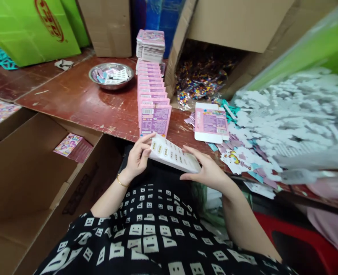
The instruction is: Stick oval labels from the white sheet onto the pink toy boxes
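Observation:
Between my two hands is a white stack of sticker sheets (174,153), printed with rows of small gold and dark labels and held tilted over my lap. My left hand (138,154) grips its left end, thumb on top. Around the right end my right hand (204,168) is closed, thumb below and fingers on the upper edge. Just beyond the stack, a long row of pink and purple flat boxes (155,118) leans on the table. A single pink box (211,121) with white flaps lies to the right.
A metal bowl (111,86) holds small cards and strips. Farther back stands a pile of pink cards (151,42). On the right, a plastic bag (297,114) of white pieces sits beside scattered cards (240,156). An open carton (22,168) is at lower left, and another box holds bagged beads (197,80).

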Demonstrator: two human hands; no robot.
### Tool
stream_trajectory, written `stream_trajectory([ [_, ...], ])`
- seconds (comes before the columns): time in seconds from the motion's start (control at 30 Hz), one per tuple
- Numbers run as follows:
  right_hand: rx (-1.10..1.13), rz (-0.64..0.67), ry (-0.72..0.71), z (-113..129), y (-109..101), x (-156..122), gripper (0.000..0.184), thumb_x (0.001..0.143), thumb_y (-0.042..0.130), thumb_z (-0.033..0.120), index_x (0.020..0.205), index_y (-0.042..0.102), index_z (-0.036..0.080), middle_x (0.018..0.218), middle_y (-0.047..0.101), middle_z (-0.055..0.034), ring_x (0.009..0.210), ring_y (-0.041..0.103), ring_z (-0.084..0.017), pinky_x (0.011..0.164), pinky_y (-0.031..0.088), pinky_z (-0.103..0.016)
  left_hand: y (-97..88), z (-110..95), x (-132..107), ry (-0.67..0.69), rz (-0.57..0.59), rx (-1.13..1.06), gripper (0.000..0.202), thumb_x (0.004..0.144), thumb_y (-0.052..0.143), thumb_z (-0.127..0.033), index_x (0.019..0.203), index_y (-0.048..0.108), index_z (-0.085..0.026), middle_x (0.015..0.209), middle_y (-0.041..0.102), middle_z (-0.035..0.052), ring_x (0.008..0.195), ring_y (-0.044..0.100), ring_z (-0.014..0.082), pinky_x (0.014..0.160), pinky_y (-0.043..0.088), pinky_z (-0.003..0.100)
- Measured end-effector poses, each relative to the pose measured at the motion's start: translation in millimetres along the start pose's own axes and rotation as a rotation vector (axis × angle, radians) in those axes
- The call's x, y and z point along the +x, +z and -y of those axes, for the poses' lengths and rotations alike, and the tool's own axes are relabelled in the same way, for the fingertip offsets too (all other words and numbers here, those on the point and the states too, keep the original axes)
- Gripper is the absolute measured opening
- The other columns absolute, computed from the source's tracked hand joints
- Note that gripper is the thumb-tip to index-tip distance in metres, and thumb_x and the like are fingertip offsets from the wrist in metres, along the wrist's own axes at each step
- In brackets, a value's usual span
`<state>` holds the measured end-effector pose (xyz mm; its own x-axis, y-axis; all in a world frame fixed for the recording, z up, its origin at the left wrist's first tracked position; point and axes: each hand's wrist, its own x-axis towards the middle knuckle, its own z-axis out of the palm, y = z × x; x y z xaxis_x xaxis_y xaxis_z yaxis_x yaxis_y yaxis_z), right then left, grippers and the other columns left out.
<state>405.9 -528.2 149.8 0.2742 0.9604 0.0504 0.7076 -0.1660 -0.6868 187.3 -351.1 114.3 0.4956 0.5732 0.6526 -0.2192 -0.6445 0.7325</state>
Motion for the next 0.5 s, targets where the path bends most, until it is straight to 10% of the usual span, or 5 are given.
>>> stream_trajectory([
  [0.17, 0.307, -0.24, 0.123, -22.0, 1.0, -22.8, 0.115, 0.056, 0.094, 0.047, 0.153, 0.036, 0.027, 0.153, 0.049, -0.0183, 0.136, 0.054, -0.035, 0.114, 0.043, -0.057, 6.6, -8.7, -3.2, 0.176, -0.191, 0.13, 0.026, 0.103, 0.046, -0.038, 0.091, 0.057, -0.019, 0.141, 0.059, 0.0132, 0.135, 0.055, 0.0264, 0.106, 0.048, 0.046],
  [0.3, 0.784, -0.436, 0.195, -30.4, 0.4, -40.2, 0.086, 0.068, 0.088, 0.048, 0.139, 0.043, 0.029, 0.127, 0.07, -0.0127, 0.117, 0.069, -0.028, 0.101, 0.056, -0.049, 13.0, -4.0, -6.2, 0.237, -0.251, 0.146, 0.027, 0.102, 0.049, -0.038, 0.088, 0.059, -0.018, 0.134, 0.061, 0.0123, 0.122, 0.063, 0.0233, 0.101, 0.052, 0.041],
  [0.5, 0.918, -0.771, 0.175, -31.7, 4.9, -47.4, 0.068, 0.061, 0.093, 0.039, 0.103, 0.04, 0.029, 0.091, 0.077, -0.0018, 0.083, 0.076, -0.022, 0.077, 0.063, -0.04, 26.6, 3.0, -6.8, -0.117, -0.077, -0.125, 0.037, 0.096, 0.063, -0.032, 0.131, 0.053, -0.023, 0.1, 0.073, 0.0064, 0.09, 0.073, 0.0155, 0.083, 0.058, 0.028],
])
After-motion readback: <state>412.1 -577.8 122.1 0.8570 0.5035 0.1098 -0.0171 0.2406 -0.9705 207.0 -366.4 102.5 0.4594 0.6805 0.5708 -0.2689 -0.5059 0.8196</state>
